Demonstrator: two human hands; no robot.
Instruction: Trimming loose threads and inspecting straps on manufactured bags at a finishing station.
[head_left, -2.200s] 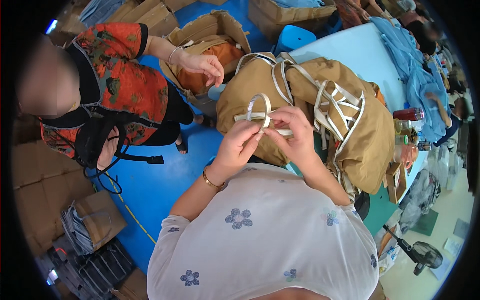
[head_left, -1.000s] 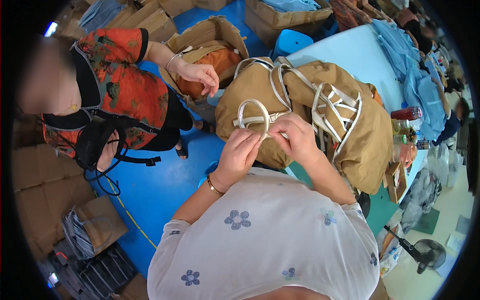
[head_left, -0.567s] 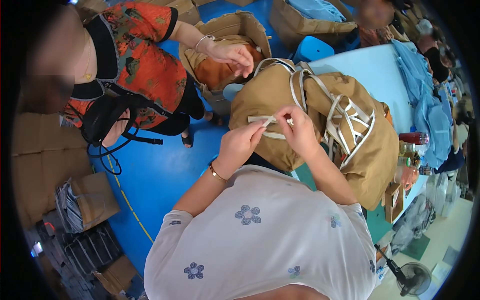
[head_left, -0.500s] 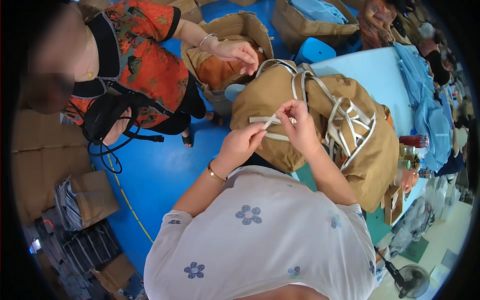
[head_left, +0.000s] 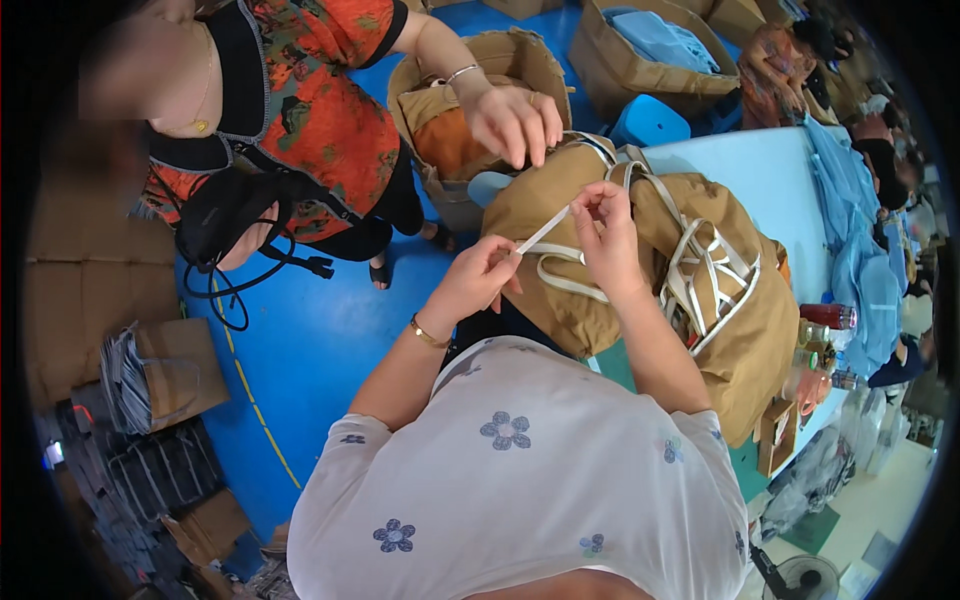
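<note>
A pale blue table (head_left: 760,180) carried a big heap of tan fabric bags (head_left: 640,270) with cream webbing handles (head_left: 700,275) spilling across it, and the heap hung over the table's near edge above the blue floor (head_left: 310,350). Beyond it stood an open cardboard box (head_left: 500,60) with orange and tan cloth inside, and a co-worker in a red patterned top reached a hand (head_left: 515,120) down to the top of the heap, just beside the wearer's work. Farther back another box (head_left: 650,50) held light blue cloth. The left hand (head_left: 475,285) was pinched shut on the lower end of a short cream strap (head_left: 545,232), and the right hand (head_left: 605,230) was closed on its upper end with fingertips together, so the strap ran taut and slanted between them, in the air just in front of the heap. My reading is that the slip was the likeliest trouble: the grip on each end was only a fingertip pinch, and a harder pull could have let one end spring free or twisted the strap out of flat. The co-worker's hand was close enough that a tug on the heap might have shifted the bag under the strap and dragged it off line.
</note>
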